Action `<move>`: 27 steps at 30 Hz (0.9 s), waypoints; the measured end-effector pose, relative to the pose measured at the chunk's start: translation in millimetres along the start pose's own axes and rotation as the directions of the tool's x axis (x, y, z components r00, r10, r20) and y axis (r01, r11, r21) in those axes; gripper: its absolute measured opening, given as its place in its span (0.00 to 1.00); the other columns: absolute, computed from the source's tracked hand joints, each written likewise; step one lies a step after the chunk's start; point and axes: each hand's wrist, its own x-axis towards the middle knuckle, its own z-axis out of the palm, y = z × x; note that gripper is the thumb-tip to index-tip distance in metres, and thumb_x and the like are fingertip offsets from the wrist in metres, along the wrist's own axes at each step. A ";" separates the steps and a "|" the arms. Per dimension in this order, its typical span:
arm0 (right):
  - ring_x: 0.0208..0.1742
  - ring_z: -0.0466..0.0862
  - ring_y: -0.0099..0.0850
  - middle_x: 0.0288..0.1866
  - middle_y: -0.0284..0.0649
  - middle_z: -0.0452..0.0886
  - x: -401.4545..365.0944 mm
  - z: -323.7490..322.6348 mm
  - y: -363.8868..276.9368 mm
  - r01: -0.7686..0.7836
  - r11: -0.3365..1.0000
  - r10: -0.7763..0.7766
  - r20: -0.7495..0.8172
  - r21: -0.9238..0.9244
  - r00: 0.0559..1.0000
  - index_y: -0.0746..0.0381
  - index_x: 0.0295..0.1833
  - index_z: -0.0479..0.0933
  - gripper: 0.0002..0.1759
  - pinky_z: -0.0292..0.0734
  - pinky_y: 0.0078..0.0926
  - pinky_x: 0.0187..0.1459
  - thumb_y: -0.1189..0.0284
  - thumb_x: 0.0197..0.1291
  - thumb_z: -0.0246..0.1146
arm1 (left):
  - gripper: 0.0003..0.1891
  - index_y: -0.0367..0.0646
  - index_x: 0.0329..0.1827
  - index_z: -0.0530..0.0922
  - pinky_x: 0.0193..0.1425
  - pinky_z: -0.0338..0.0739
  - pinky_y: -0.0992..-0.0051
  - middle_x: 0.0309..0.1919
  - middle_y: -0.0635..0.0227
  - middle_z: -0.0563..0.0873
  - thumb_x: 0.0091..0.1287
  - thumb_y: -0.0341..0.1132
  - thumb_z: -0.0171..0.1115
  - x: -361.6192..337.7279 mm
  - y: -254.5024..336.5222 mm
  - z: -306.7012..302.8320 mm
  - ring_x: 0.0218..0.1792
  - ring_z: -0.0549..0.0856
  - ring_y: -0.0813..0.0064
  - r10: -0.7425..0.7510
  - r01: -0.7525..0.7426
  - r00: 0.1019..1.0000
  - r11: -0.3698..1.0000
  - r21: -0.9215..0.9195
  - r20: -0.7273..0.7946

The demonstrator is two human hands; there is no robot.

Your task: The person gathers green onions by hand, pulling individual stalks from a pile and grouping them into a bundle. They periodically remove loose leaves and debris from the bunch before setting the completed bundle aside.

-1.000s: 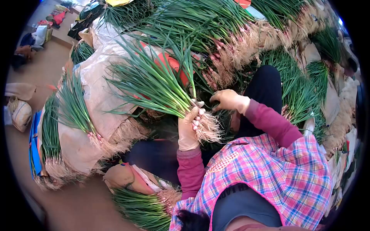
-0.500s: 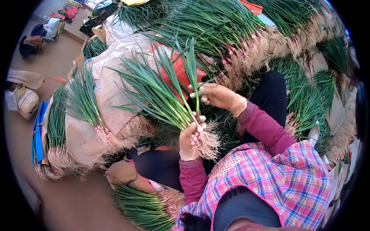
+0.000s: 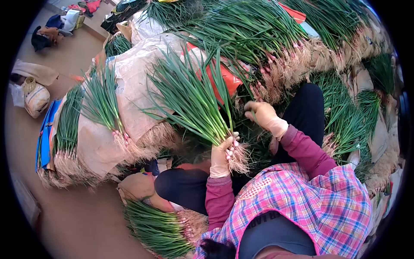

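Observation:
My left hand, in a pale glove, is wrapped round the lower stems of a bunch of spring onions. Its green leaves fan up and to the left, while pinkish bulbs and stringy pale roots stick out beyond the fingers. To the right of the bunch and apart from it is my right hand, gloved too, with fingers curled in. A thin green piece of leaf shows at its fingertips; the rest of what it holds is hidden.
Large piles of spring onions lie ahead, roots toward me. A small bunch rests on beige sacking at left. More lie by my feet and at right. Bags and clothes sit on the floor.
My right hand has let go of the upright stalk and drawn away to the right. That stalk now lies along the bunch in my left hand. The whole view has shifted slightly.

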 end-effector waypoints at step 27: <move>0.31 0.87 0.43 0.32 0.47 0.86 -55.0 4.3 57.8 0.119 0.905 0.001 0.282 -0.409 0.959 0.60 0.52 0.80 0.26 0.81 0.36 0.37 0.56 0.52 0.70 | 0.11 0.31 0.48 0.81 0.14 0.58 0.91 0.28 0.66 0.84 0.67 0.29 0.62 8.2 -6.3 11.8 0.16 0.69 0.90 -0.014 0.015 1.000 0.996 -0.083 0.010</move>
